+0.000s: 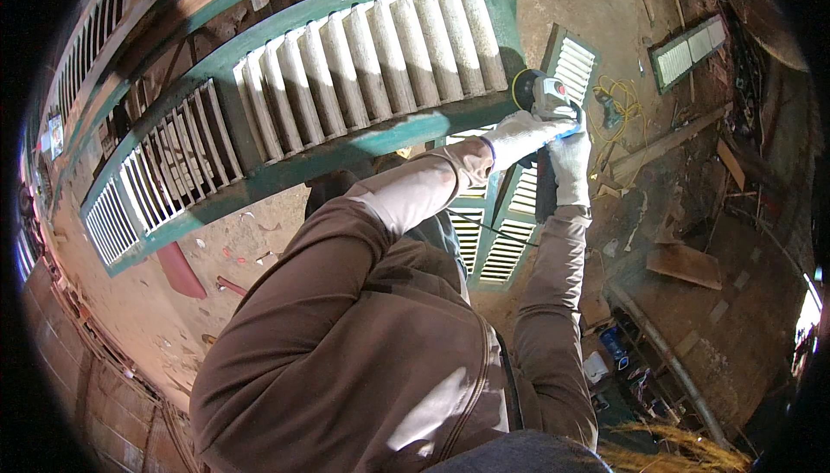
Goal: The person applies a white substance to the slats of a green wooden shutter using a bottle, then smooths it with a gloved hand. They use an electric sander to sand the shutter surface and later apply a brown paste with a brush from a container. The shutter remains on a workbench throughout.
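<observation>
Both my hands wear white gloves and are closed around an angle grinder with a round disc. My left hand grips close to the grinder's head. My right hand is wrapped around its body, and the dark rear part hangs below. The disc is at the right end of a long green louvered shutter with pale, worn slats. Whether the disc touches the wood I cannot tell.
More louvered panels lie below my arms, and smaller ones are to the right. A yellow cord is coiled on the dirt floor beside the grinder. Wood planks and a crate of tools lie at the lower right.
</observation>
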A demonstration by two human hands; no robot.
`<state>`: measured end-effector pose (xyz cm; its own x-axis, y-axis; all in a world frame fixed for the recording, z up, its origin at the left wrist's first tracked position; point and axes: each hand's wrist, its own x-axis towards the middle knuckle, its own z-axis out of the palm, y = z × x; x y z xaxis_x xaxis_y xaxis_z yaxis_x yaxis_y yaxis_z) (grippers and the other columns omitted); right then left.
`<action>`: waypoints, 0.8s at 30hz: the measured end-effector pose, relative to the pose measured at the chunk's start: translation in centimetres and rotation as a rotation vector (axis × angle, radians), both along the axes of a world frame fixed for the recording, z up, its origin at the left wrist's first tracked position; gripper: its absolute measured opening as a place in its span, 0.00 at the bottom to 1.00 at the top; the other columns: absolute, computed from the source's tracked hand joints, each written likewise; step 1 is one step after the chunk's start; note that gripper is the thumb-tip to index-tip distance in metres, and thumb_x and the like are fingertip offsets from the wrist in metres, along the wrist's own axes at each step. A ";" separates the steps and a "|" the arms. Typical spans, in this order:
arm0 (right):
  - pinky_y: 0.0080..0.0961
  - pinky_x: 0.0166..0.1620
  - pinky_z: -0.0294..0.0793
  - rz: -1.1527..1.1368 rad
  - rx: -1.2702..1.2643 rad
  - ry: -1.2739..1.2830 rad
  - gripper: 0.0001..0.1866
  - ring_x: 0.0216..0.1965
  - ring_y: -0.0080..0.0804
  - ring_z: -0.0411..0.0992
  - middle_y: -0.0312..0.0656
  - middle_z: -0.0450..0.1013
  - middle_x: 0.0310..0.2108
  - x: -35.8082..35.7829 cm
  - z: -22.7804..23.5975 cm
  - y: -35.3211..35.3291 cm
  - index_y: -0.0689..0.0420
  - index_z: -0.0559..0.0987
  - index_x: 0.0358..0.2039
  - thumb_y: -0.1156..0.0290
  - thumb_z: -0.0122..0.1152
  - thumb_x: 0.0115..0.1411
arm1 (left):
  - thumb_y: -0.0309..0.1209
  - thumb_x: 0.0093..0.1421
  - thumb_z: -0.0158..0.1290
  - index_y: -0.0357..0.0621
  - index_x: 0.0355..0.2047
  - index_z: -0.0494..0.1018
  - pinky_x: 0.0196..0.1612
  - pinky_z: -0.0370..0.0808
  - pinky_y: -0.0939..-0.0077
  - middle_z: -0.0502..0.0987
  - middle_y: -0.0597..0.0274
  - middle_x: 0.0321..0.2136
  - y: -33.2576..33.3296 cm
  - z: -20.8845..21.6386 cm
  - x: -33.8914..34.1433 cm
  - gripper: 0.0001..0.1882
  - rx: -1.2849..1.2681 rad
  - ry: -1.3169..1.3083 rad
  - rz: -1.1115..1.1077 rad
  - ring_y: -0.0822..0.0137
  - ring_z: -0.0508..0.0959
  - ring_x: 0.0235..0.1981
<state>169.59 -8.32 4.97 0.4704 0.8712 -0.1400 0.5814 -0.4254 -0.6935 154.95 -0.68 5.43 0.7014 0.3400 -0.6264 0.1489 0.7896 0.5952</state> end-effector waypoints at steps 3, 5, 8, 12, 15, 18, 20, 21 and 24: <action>0.38 0.46 0.80 0.014 0.014 -0.036 0.41 0.45 0.46 0.83 0.53 0.82 0.44 0.0 -0.3 0.0 0.57 0.71 0.62 0.49 0.74 0.53 | 0.58 0.57 0.63 0.32 0.51 0.80 0.46 0.75 0.74 0.83 0.54 0.43 0.9 2.7 -1.2 0.37 0.007 0.047 -0.009 0.68 0.80 0.45; 0.37 0.47 0.80 0.004 -0.004 0.026 0.41 0.45 0.43 0.82 0.51 0.82 0.44 -1.3 0.8 1.5 0.57 0.71 0.62 0.51 0.76 0.52 | 0.57 0.57 0.64 0.33 0.51 0.80 0.46 0.75 0.74 0.83 0.54 0.43 0.7 0.8 -0.9 0.37 0.019 -0.008 0.083 0.68 0.80 0.44; 0.34 0.49 0.79 0.011 0.025 0.039 0.41 0.44 0.38 0.81 0.47 0.82 0.44 -1.5 1.2 2.2 0.56 0.71 0.61 0.53 0.77 0.51 | 0.58 0.57 0.63 0.33 0.51 0.80 0.46 0.75 0.73 0.83 0.54 0.43 1.7 2.9 -1.7 0.37 0.026 0.008 0.046 0.67 0.80 0.44; 0.32 0.51 0.77 0.007 -0.008 0.181 0.40 0.47 0.34 0.79 0.47 0.80 0.48 -1.3 1.2 3.1 0.57 0.72 0.61 0.56 0.78 0.50 | 0.59 0.57 0.63 0.33 0.50 0.81 0.44 0.76 0.73 0.83 0.54 0.43 2.5 2.8 -1.9 0.38 0.075 0.065 0.012 0.67 0.80 0.42; 0.31 0.50 0.77 0.007 0.049 0.173 0.40 0.46 0.30 0.78 0.45 0.81 0.46 -1.2 0.8 3.2 0.58 0.72 0.61 0.56 0.78 0.50 | 0.60 0.57 0.62 0.33 0.47 0.82 0.40 0.75 0.73 0.84 0.55 0.40 2.2 1.9 -1.2 0.37 0.081 0.048 0.058 0.68 0.81 0.39; 0.31 0.49 0.78 0.026 0.049 0.195 0.39 0.45 0.29 0.78 0.44 0.81 0.45 -1.4 1.4 3.4 0.58 0.73 0.59 0.56 0.78 0.51 | 0.60 0.56 0.62 0.33 0.46 0.82 0.38 0.75 0.73 0.84 0.55 0.38 1.8 1.0 -0.8 0.37 0.078 0.072 0.068 0.68 0.81 0.37; 0.30 0.49 0.78 0.045 -0.007 0.194 0.38 0.45 0.28 0.78 0.43 0.81 0.46 -1.6 2.3 3.2 0.58 0.73 0.59 0.56 0.78 0.51 | 0.60 0.56 0.62 0.34 0.45 0.83 0.37 0.75 0.73 0.84 0.55 0.38 1.3 1.2 -0.8 0.37 0.089 0.065 0.078 0.68 0.81 0.36; 0.30 0.49 0.77 0.025 -0.005 0.150 0.37 0.45 0.28 0.78 0.42 0.81 0.46 -1.6 2.0 2.6 0.58 0.74 0.58 0.56 0.78 0.51 | 0.61 0.56 0.62 0.34 0.45 0.83 0.37 0.75 0.73 0.84 0.55 0.38 1.0 1.4 -1.0 0.37 0.097 0.043 0.081 0.68 0.81 0.36; 0.35 0.46 0.80 0.021 -0.029 0.041 0.37 0.44 0.39 0.83 0.50 0.82 0.42 -1.3 1.1 0.6 0.53 0.73 0.59 0.52 0.76 0.52 | 0.56 0.57 0.64 0.38 0.47 0.82 0.35 0.75 0.79 0.83 0.61 0.39 -0.1 1.2 -1.4 0.32 0.070 0.044 0.027 0.73 0.80 0.35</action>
